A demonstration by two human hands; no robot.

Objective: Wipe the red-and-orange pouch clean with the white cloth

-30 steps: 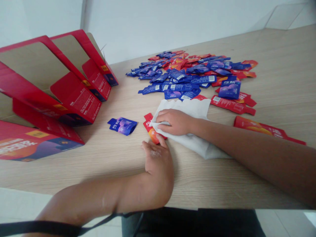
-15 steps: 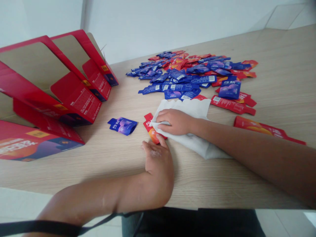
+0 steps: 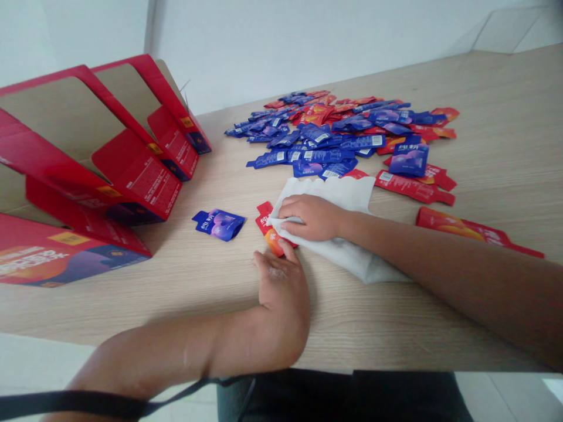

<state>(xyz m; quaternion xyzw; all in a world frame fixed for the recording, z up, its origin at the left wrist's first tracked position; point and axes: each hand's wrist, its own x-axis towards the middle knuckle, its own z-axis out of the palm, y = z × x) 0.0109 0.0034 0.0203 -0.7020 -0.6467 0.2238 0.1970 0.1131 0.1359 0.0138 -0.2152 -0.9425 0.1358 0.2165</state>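
A white cloth (image 3: 338, 190) is bunched under my right hand (image 3: 314, 217), whose fingers are closed on its left edge. Partly beneath that edge lies a red and orange pouch (image 3: 265, 221), flat on the wooden table. My left hand (image 3: 281, 281) bends in from below, and its fingertips hold the pouch's lower end against the table. The palm side of this hand is hidden. To the left, a blue and purple pouch (image 3: 220, 224) lies apart from both hands.
A large heap of blue and red pouches (image 3: 316, 132) spreads toward the wall. Several open red cartons (image 3: 136, 170) stand on the left. Another red pouch (image 3: 461, 225) lies beyond my right forearm. The table's front edge (image 3: 373, 371) is close to my body.
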